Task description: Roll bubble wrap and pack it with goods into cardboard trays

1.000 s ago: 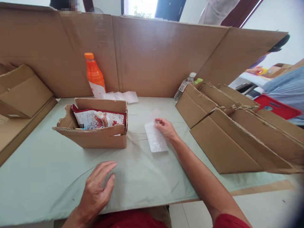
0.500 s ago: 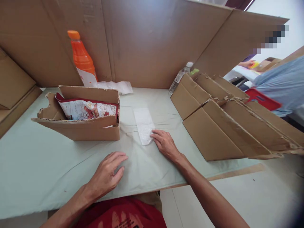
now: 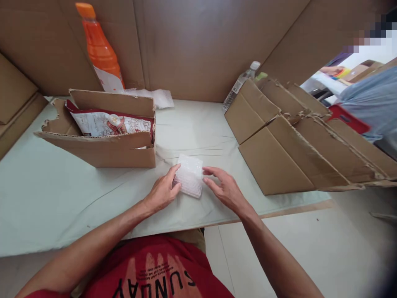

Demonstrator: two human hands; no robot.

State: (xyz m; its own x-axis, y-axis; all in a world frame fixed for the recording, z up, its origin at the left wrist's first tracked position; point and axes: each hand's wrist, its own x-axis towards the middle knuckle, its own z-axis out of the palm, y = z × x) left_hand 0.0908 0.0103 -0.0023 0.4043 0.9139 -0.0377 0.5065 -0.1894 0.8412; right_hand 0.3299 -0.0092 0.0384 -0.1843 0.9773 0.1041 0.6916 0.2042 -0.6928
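A folded piece of clear bubble wrap (image 3: 190,177) lies on the pale green tablecloth in front of me, roughly square. My left hand (image 3: 163,188) is at its left edge, thumb and forefinger apart and touching the side. On the other side, my right hand (image 3: 225,186) has its fingers spread, tips at or very close to the right edge; whether they touch is hard to tell. Left of the hands stands an open cardboard box (image 3: 124,151) holding a red and white printed bag (image 3: 113,124).
Behind the box are an orange drink bottle (image 3: 101,51) and more bubble wrap (image 3: 163,98). To the right stand several open cardboard compartments (image 3: 273,161), with a clear bottle (image 3: 240,85) behind. Cardboard panels (image 3: 198,54) wall the back. Another person's hand (image 3: 335,71) shows at far right.
The long flat strip of bubble wrap is now folded into a shorter square. My left hand has moved right and forward to it; my right hand has shifted slightly right. The view has tilted down.
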